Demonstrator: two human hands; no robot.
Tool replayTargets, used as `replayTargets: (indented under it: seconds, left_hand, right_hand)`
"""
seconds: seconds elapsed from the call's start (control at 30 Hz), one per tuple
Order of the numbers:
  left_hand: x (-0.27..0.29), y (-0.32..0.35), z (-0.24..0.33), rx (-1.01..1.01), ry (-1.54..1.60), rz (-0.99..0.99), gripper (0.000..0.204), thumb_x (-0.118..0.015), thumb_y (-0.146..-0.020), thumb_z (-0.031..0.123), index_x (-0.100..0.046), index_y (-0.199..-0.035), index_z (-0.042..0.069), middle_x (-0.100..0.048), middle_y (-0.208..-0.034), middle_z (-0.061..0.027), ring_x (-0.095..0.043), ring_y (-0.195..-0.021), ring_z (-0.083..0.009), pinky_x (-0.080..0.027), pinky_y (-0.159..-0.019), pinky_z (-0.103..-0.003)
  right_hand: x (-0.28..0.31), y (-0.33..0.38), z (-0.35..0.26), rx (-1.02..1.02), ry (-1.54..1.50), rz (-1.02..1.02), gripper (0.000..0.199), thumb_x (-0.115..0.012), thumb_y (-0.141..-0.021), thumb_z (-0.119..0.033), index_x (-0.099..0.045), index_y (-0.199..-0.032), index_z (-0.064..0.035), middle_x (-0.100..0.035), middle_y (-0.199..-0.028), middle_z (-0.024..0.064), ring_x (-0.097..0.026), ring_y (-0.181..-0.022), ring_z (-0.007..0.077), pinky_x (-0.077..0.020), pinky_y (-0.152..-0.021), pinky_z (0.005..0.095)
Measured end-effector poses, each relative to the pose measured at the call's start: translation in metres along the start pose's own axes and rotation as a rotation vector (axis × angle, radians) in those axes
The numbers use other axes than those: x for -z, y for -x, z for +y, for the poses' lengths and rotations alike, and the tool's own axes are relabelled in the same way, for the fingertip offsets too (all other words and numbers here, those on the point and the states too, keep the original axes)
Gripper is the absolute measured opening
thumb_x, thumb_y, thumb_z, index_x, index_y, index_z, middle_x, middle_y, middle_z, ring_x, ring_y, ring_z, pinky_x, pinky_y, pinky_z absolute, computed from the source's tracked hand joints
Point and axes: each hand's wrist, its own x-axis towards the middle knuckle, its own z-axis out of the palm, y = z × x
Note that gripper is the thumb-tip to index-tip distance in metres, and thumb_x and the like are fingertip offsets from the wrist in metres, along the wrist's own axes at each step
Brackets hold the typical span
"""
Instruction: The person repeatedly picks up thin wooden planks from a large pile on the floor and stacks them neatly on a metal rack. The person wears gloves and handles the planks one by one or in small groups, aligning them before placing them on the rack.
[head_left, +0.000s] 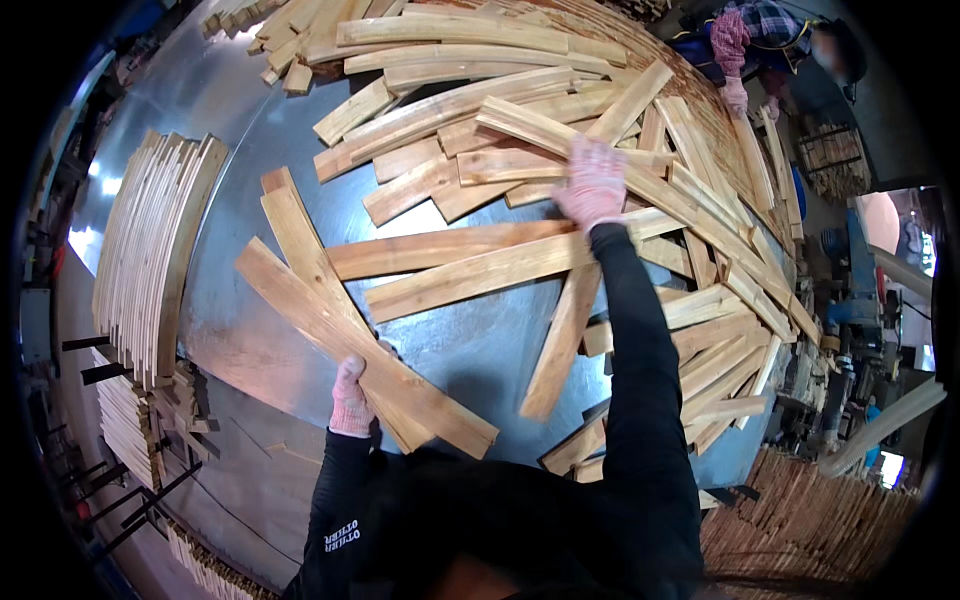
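Left hand clenched near the body, right hand stretched forward.

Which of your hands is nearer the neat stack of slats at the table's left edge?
Left. The left hand grips boards just right of the slat stack; the right hand reaches far across the loose pile.

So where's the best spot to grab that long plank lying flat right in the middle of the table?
Probably the plank's left end. That end lies on bare metal table with nothing on top, so fingers could slip under its thin edge from the left. Its right end is tucked under the pile where the right hand rests. The left hand is busy holding another board.
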Motion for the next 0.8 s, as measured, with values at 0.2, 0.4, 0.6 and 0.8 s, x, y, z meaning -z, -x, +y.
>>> replayTargets:
  seconds: [0.2,0.4,0.6,0.8]
  left_hand:
    - [-0.003,-0.003,-0.002,-0.133,-0.421,0.332,0.054,-0.072,-0.081,0.032,-0.056,-0.122,0.001,-0.067,-0.103,-0.0116,-0.066,-0.094,-0.0239,-0.057,-0.083,-0.04]
    - [0.023,-0.015,0.011,-0.119,-0.392,0.291,0.048,-0.06,-0.084,0.025,-0.056,-0.126,0.001,-0.067,-0.104,-0.0113,-0.065,-0.097,-0.0226,-0.055,-0.087,-0.037]
    - [0.025,-0.007,0.029,-0.153,-0.482,0.377,0.049,-0.062,-0.084,0.022,-0.055,-0.129,0.002,-0.066,-0.103,-0.0082,-0.065,-0.095,-0.0204,-0.053,-0.088,-0.035]
    - [0.033,-0.01,0.033,-0.132,-0.862,0.607,0.058,-0.072,-0.086,0.027,-0.051,-0.134,0.002,-0.064,-0.112,-0.0078,-0.063,-0.095,-0.0181,-0.052,-0.082,-0.031]
  right_hand:
    - [-0.041,-0.058,0.052,-0.041,-0.117,-0.314,0.096,-0.076,-0.074,-0.054,-0.037,-0.153,-0.0153,-0.045,-0.148,0.0198,-0.043,-0.138,0.0405,-0.0319,-0.115,0.0525]
    - [-0.026,-0.085,0.04,-0.1,0.0,-0.319,0.109,-0.071,-0.067,-0.069,-0.036,-0.155,-0.0171,-0.05,-0.146,0.0179,-0.048,-0.135,0.0346,-0.0312,-0.11,0.059]
    - [-0.007,-0.067,0.008,-0.01,-0.196,-0.369,0.063,-0.078,-0.075,-0.051,-0.065,-0.118,-0.0081,-0.062,-0.126,0.0184,-0.06,-0.118,0.0364,-0.0492,-0.097,0.0453]
    - [0.049,0.06,-0.047,0.182,-0.435,-0.094,0.026,-0.065,-0.091,-0.032,-0.063,-0.095,-0.0065,-0.066,-0.095,0.0155,-0.067,-0.081,0.034,-0.0548,-0.069,0.0456]
